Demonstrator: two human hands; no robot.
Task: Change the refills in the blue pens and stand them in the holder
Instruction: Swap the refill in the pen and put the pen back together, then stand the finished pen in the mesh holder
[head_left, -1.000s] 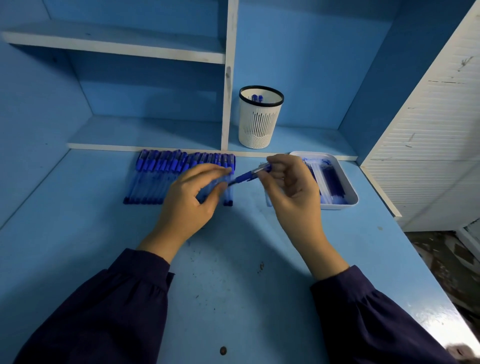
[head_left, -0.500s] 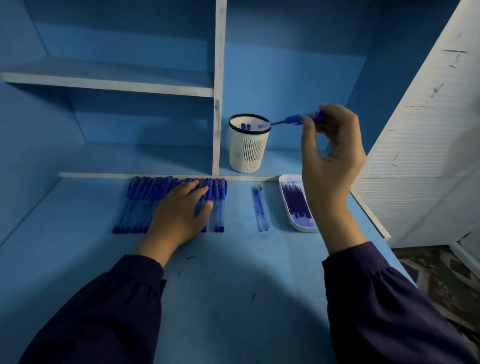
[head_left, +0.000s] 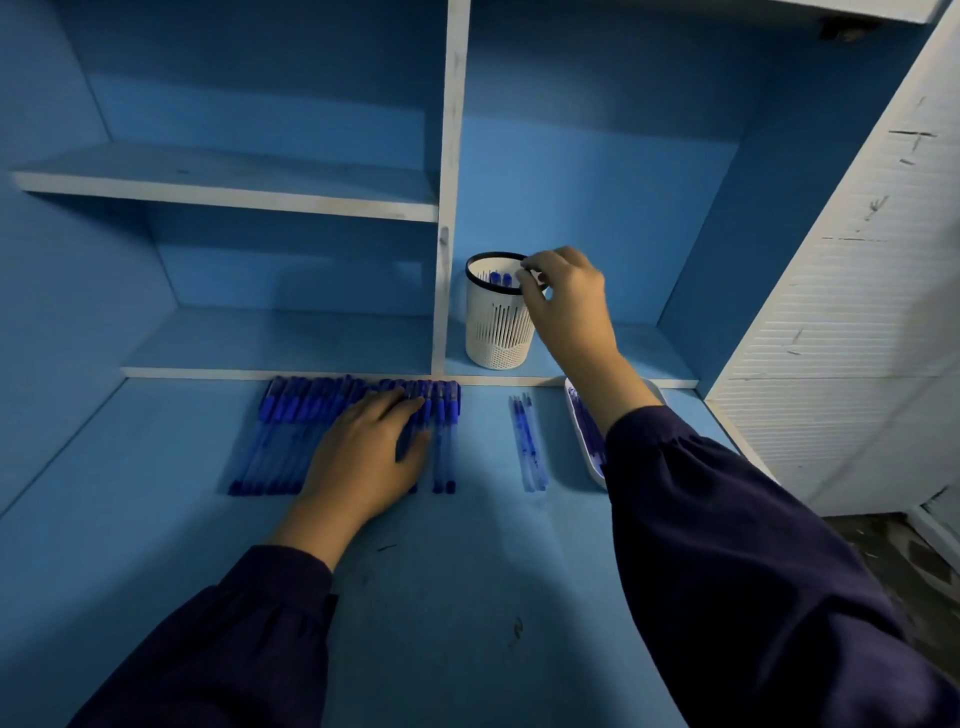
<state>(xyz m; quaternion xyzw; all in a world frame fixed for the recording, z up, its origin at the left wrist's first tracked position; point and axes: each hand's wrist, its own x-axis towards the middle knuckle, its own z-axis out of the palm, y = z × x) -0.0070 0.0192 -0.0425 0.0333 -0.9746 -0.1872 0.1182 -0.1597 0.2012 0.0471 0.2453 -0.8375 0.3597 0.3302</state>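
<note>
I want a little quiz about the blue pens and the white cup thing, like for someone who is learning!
1. True or false: the left hand rests on the row of blue capped pens lying on the blue desk.
2. Where is the right hand? A) at the rim of the white slotted plastic holder with a black rim; B) on the row of pens; C) flat on the desk.
3. Fill in: the pen tops showing inside the holder are coloured ___.
Key: 1 true; 2 A; 3 blue.
</note>
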